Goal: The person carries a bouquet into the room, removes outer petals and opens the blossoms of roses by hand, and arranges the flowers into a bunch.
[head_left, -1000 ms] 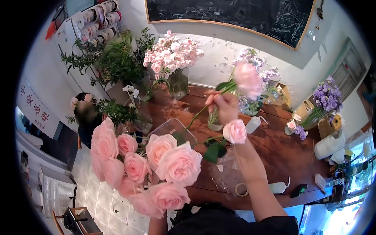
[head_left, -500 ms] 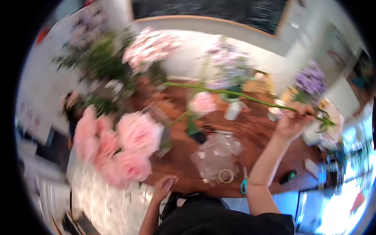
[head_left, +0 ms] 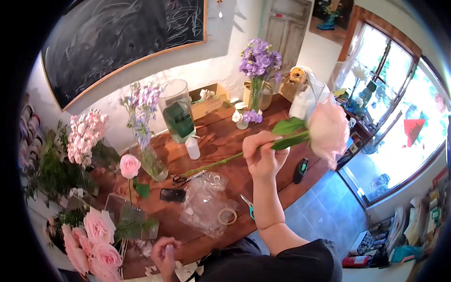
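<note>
My right hand [head_left: 265,154] pinches the green stem of a pale pink rose [head_left: 328,132] between thumb and fingers, above the table. Its large bloom points right, with two leaves just below it, and the stem runs down to the left. My left hand [head_left: 165,254] hovers low by the table's front edge, fingers loosely curled and apart, with nothing seen in it. Just left of it stands a cluster of big pink blooms [head_left: 96,242]. A single pink rose [head_left: 130,166] rises from a clear container [head_left: 116,205] behind them.
On the wooden table [head_left: 211,181] lie a clear plastic wrap [head_left: 202,207], a tape roll [head_left: 227,216], teal-handled scissors [head_left: 247,205], a phone [head_left: 172,195] and black scissors [head_left: 181,180]. Behind stand a tall glass vase [head_left: 177,113], a white bottle [head_left: 192,148] and purple flowers [head_left: 260,58].
The view has swung to the right. My right hand still holds the rose, whose bloom now shows clearly on the right. My left hand stays low near the front edge.
</note>
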A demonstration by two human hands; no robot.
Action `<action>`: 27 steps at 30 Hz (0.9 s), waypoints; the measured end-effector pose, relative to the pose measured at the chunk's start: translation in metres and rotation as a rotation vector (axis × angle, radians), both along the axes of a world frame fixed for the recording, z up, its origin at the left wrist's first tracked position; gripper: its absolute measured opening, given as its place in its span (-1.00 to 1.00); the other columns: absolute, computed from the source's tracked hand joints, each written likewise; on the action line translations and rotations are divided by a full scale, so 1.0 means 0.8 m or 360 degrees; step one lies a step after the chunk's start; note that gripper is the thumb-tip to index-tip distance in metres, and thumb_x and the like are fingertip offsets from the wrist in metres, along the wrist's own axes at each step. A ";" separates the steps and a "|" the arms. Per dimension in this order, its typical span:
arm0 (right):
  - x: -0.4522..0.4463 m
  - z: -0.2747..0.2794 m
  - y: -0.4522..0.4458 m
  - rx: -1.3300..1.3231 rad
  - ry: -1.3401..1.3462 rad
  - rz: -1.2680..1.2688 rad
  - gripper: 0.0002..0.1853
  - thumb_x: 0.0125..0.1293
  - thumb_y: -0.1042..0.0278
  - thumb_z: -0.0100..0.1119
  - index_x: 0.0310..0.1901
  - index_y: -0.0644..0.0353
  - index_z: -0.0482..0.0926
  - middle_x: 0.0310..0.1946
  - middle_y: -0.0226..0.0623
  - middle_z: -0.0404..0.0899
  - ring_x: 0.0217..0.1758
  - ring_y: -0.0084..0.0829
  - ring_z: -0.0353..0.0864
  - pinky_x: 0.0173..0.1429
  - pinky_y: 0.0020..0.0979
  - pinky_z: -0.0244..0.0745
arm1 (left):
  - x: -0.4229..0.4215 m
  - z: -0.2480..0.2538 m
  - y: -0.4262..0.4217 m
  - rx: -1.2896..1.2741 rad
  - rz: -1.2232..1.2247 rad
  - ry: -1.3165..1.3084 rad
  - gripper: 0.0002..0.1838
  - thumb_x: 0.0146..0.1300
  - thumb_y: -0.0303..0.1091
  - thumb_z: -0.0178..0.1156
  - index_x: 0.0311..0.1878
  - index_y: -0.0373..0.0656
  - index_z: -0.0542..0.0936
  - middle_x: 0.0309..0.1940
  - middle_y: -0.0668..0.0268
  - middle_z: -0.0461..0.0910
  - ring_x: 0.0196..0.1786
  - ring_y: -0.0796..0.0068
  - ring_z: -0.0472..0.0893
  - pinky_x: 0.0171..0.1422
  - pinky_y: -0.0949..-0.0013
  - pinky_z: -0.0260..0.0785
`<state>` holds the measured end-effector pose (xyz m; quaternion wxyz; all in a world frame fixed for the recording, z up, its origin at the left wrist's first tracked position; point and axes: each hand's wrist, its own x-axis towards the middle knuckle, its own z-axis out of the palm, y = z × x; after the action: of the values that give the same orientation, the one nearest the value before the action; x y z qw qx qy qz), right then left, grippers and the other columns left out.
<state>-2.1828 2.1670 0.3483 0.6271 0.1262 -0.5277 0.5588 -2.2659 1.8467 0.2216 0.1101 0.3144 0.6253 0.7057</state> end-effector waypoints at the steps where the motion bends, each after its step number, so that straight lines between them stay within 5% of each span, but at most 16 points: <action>1: 0.002 -0.003 -0.014 -0.0027 -0.0172 -0.0030 -0.55 0.24 0.01 0.15 -0.44 0.35 0.48 -0.73 -0.26 0.41 -0.79 -0.56 0.25 -0.65 -0.51 0.13 | 0.000 0.015 0.005 0.0023 0.0000 0.0094 -0.85 0.16 -0.47 0.08 -0.24 -0.34 0.53 -0.45 0.14 0.56 -0.42 0.45 0.49 -0.30 0.46 0.36; 3: -0.004 -0.024 -0.037 0.0065 -0.0332 0.0226 -0.66 0.22 0.17 0.19 -0.45 0.34 0.51 -0.70 -0.24 0.45 -0.75 -0.53 0.30 -0.62 -0.50 0.25 | 0.001 0.046 0.023 0.0103 0.0110 0.0237 -0.79 0.01 -0.52 0.15 -0.24 -0.36 0.52 -0.43 0.17 0.53 -0.31 0.37 0.49 -0.16 0.38 0.35; 5: -0.020 -0.052 -0.070 0.0210 -0.0474 0.0410 -0.70 0.19 0.20 0.21 -0.43 0.33 0.52 -0.66 -0.25 0.46 -0.71 -0.52 0.33 -0.58 -0.49 0.27 | -0.001 0.073 0.044 0.0332 -0.0003 0.0380 -0.48 -0.09 -0.48 0.28 0.03 -0.33 0.43 -0.04 0.07 0.45 -0.03 0.30 0.45 0.10 0.30 0.27; 8: -0.044 -0.092 -0.114 0.0429 -0.0609 0.0636 -0.75 0.15 0.24 0.23 -0.41 0.31 0.53 -0.62 -0.27 0.47 -0.64 -0.50 0.38 -0.53 -0.48 0.30 | -0.004 0.118 0.056 0.0093 0.0018 0.0559 -0.24 -0.06 -0.39 0.35 0.23 -0.33 0.24 0.14 0.13 0.37 0.23 0.28 0.33 0.33 0.30 0.10; 9: -0.052 -0.105 -0.128 0.0490 -0.0647 0.0680 -0.76 0.13 0.26 0.24 -0.41 0.30 0.53 -0.60 -0.27 0.48 -0.62 -0.50 0.40 -0.52 -0.48 0.31 | -0.005 0.115 0.059 0.0327 -0.0187 0.0169 -0.18 -0.06 -0.35 0.40 0.26 -0.31 0.20 0.16 0.14 0.35 0.24 0.30 0.34 0.33 0.29 0.13; 11: -0.070 -0.125 -0.149 0.0595 -0.0691 0.0713 -0.78 0.10 0.29 0.26 -0.40 0.29 0.54 -0.57 -0.28 0.49 -0.58 -0.49 0.43 -0.48 -0.47 0.33 | -0.003 0.106 0.062 0.0613 -0.0289 -0.0589 -0.46 0.09 -0.32 0.26 0.12 -0.33 0.35 0.01 0.15 0.46 0.08 0.39 0.46 0.15 0.38 0.29; 13: -0.083 -0.138 -0.167 0.0660 -0.0661 0.0663 -0.80 0.07 0.32 0.27 -0.38 0.27 0.55 -0.54 -0.30 0.50 -0.53 -0.48 0.46 -0.45 -0.46 0.35 | -0.006 0.099 0.049 0.0637 -0.0275 -0.0506 -0.46 0.07 -0.33 0.28 0.11 -0.31 0.37 0.00 0.15 0.47 0.06 0.42 0.49 0.12 0.40 0.34; 15: -0.090 -0.150 -0.173 0.0650 -0.0764 0.0722 -0.82 0.04 0.35 0.29 -0.37 0.26 0.56 -0.51 -0.31 0.51 -0.49 -0.47 0.49 -0.42 -0.46 0.37 | -0.005 0.096 0.030 0.0311 -0.0117 0.0410 -0.17 -0.12 -0.35 0.47 0.22 -0.26 0.25 0.12 0.15 0.40 0.16 0.37 0.43 0.23 0.33 0.27; 16: -0.092 -0.156 -0.171 0.0548 -0.1007 0.1026 -0.81 0.02 0.34 0.31 -0.38 0.25 0.55 -0.51 -0.31 0.51 -0.46 -0.44 0.50 -0.38 -0.43 0.39 | -0.007 0.084 0.024 0.0332 -0.0204 0.0246 -0.20 -0.13 -0.35 0.47 0.20 -0.25 0.28 0.10 0.15 0.41 0.14 0.36 0.45 0.23 0.33 0.28; 17: -0.096 -0.167 -0.158 0.0836 -0.1352 0.0831 -0.80 0.02 0.33 0.29 -0.36 0.25 0.56 -0.49 -0.29 0.51 -0.43 -0.38 0.52 -0.31 -0.42 0.43 | -0.010 0.065 0.021 0.0354 -0.0282 0.0085 -0.22 -0.13 -0.35 0.47 0.18 -0.25 0.30 0.09 0.15 0.43 0.12 0.36 0.47 0.22 0.33 0.29; 20: -0.094 -0.164 -0.168 0.0588 -0.1278 0.0920 -0.81 0.04 0.32 0.25 -0.39 0.26 0.56 -0.47 -0.30 0.53 -0.40 -0.39 0.55 -0.29 -0.40 0.46 | -0.012 0.080 0.006 0.0250 -0.0263 0.0233 -0.38 -0.13 -0.37 0.46 0.06 -0.22 0.45 0.02 0.11 0.49 0.08 0.23 0.51 0.18 0.29 0.32; 21: -0.106 -0.157 -0.162 0.1060 -0.0892 0.0667 -0.82 0.09 0.31 0.20 -0.36 0.25 0.55 -0.45 -0.34 0.55 -0.46 -0.43 0.52 -0.36 -0.45 0.43 | -0.013 0.081 0.006 0.0183 -0.0217 0.0489 -0.36 -0.12 -0.38 0.45 0.09 -0.20 0.42 0.04 0.11 0.47 0.11 0.16 0.48 0.21 0.23 0.28; 23: -0.122 -0.145 -0.147 0.0886 -0.0819 0.0577 -0.82 0.16 0.29 0.13 -0.35 0.24 0.53 -0.48 -0.33 0.52 -0.51 -0.46 0.46 -0.42 -0.50 0.36 | -0.015 0.095 0.017 0.0567 0.0067 0.1045 -0.29 -0.15 -0.34 0.46 0.12 -0.16 0.35 0.05 0.01 0.46 0.11 0.02 0.46 0.22 0.03 0.23; 27: -0.130 -0.109 -0.107 0.0525 -0.0705 0.0310 -0.79 0.29 0.24 0.00 -0.33 0.21 0.48 -0.54 -0.32 0.48 -0.60 -0.54 0.35 -0.53 -0.60 0.22 | 0.004 0.088 -0.006 0.0255 0.0316 0.1231 -0.25 -0.09 -0.33 0.40 0.22 -0.05 0.29 0.25 0.05 0.29 0.31 -0.04 0.27 0.35 -0.10 0.00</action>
<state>-2.2865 2.0817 0.2608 0.4110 0.1515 -0.7209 0.5371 -2.2625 1.8419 0.2921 -0.2267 0.5025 0.5908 0.5891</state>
